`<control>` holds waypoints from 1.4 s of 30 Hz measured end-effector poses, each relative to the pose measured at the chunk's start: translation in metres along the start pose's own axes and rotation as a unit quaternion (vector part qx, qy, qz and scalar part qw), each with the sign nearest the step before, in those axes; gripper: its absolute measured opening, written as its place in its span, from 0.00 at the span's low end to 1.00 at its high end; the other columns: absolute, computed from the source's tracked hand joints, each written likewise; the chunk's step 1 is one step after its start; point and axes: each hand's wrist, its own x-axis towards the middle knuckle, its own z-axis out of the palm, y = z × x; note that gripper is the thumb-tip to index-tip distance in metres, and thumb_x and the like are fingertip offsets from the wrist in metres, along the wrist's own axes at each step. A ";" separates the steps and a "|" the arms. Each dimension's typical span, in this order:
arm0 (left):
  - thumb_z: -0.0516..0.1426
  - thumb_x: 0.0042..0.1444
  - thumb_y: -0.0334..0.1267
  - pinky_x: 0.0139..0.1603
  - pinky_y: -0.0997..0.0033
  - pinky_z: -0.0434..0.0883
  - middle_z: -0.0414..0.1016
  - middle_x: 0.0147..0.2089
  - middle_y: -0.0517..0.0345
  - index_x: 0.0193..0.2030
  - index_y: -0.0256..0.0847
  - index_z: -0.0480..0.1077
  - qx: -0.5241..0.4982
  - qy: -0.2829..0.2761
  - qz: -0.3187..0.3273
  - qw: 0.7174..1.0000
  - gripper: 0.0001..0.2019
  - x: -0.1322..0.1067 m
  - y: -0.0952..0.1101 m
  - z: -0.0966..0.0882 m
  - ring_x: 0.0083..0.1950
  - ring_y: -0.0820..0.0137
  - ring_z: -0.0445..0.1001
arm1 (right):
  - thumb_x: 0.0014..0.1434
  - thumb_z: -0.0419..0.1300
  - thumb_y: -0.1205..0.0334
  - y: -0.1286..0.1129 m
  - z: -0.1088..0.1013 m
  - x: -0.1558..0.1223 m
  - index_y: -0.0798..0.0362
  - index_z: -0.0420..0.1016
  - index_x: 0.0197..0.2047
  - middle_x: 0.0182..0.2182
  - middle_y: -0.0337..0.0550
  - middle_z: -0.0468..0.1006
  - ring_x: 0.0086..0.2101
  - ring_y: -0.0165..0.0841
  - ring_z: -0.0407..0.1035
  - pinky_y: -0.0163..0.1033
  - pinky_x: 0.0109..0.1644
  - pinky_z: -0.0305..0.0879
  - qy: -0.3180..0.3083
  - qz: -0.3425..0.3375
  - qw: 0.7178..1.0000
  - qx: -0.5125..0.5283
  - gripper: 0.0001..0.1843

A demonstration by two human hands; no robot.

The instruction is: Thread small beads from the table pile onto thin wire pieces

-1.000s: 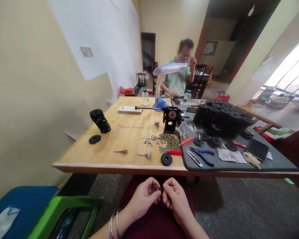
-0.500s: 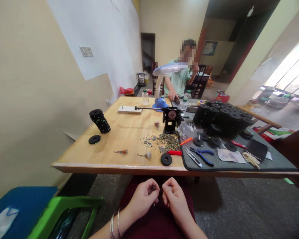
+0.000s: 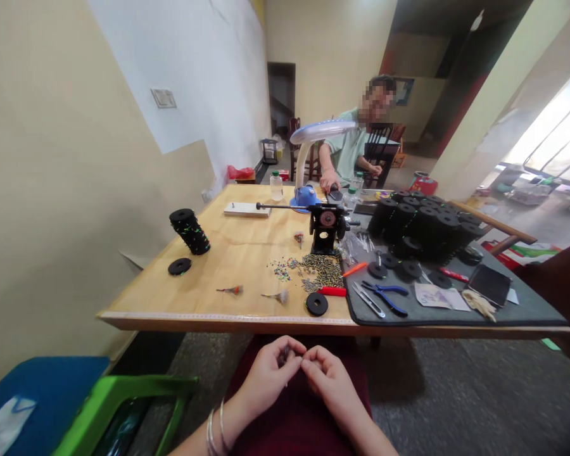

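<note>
My left hand [image 3: 266, 377] and my right hand [image 3: 330, 377] are held together over my lap in dark red cloth, below the front edge of the wooden table [image 3: 209, 278]. Both are closed in a pinch, fingertips nearly touching. A tiny dark piece shows between the left fingers; I cannot make out what it is. Nearest on the table lie a black disc [image 3: 316, 304], a red-handled tool [image 3: 333, 291] and a heap of small beads [image 3: 320, 269].
A black hand-cranked winder [image 3: 326, 226] stands mid-table beside a blue desk lamp [image 3: 308, 161]. Black spools [image 3: 422, 225] crowd the grey mat [image 3: 456, 307], with blue pliers [image 3: 387, 294]. A person sits at the far end. A green and blue stool [image 3: 109, 396] is at my left.
My hands have drawn closer together and shifted slightly left, staying pinched. The person at the far end has leaned right and lowered a raised hand to the table.
</note>
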 end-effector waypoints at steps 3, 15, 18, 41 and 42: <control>0.57 0.51 0.40 0.25 0.77 0.60 0.65 0.24 0.64 0.35 0.37 0.70 -0.041 -0.010 -0.006 0.999 0.09 0.000 0.003 -0.001 0.24 0.75 0.60 | 0.49 0.58 0.62 -0.004 0.002 -0.002 0.53 0.62 0.22 0.15 0.27 0.56 0.18 0.22 0.47 0.30 0.22 0.43 0.001 -0.026 0.999 -0.046 0.10; 0.54 0.52 0.39 0.23 0.77 0.56 0.59 0.21 0.67 0.32 0.38 0.69 -0.061 0.112 0.012 0.992 0.07 0.010 -0.004 -0.016 0.22 0.76 0.57 | 0.44 0.53 0.64 0.005 0.003 -0.006 0.51 0.60 0.20 0.08 0.26 0.60 0.11 0.22 0.49 0.28 0.16 0.42 0.040 0.005 0.999 0.011 0.05; 0.53 0.52 0.38 0.24 0.77 0.56 0.56 0.19 0.69 0.34 0.38 0.69 -0.082 0.098 -0.007 0.992 0.07 0.011 -0.005 -0.026 0.22 0.76 0.56 | 0.47 0.55 0.62 0.005 0.000 -0.006 0.51 0.61 0.23 0.08 0.25 0.59 0.12 0.21 0.47 0.28 0.17 0.40 0.057 0.006 0.997 0.054 0.06; 0.60 0.47 0.43 0.30 0.74 0.62 0.69 0.21 0.61 0.23 0.37 0.70 -0.006 0.004 -0.001 1.000 0.11 0.009 0.015 -0.011 0.26 0.72 0.64 | 0.51 0.63 0.45 -0.015 -0.007 0.001 0.54 0.72 0.41 0.29 0.44 0.77 0.33 0.36 0.72 0.36 0.29 0.68 0.002 -0.004 0.995 0.103 0.22; 0.60 0.48 0.42 0.30 0.74 0.62 0.70 0.21 0.61 0.23 0.37 0.70 0.006 0.007 0.006 1.000 0.11 0.009 0.017 -0.010 0.26 0.72 0.65 | 0.51 0.64 0.47 -0.018 -0.006 0.003 0.54 0.72 0.40 0.29 0.43 0.77 0.32 0.36 0.72 0.36 0.30 0.68 -0.008 -0.002 0.994 0.107 0.21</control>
